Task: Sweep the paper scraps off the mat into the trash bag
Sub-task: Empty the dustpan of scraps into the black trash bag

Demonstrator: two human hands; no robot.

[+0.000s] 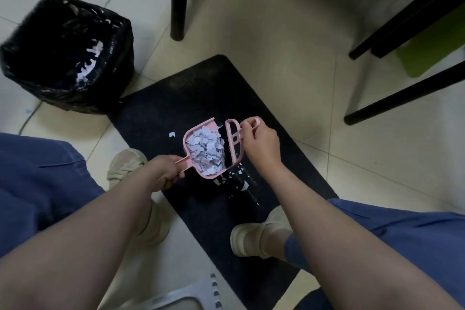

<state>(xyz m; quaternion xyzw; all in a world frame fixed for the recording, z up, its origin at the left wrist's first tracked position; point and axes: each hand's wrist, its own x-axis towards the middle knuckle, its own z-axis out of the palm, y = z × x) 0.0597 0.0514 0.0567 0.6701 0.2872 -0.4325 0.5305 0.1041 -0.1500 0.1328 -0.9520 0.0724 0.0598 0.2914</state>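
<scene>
- Head view: the black mat [201, 98] lies on the tiled floor, and every place here is given from it.
- Left hand [166, 173], over the mat's left edge, has its fingers curled tight round the handle of the pink dustpan [188, 161].
- The dustpan sits over the mat's middle, heaped with paper scraps [206, 150].
- Right hand [263, 145], over the mat's right half, has its fingers clamped on the handle of the pink brush [232, 141], whose black bristles meet the dustpan's open lip.
- Loose scraps [236, 181] lie on the mat just below the dustpan, and one [171, 134] lies to its left.
- The black trash bag [37, 63] stands open off the mat's upper left corner, with scraps inside.
</scene>
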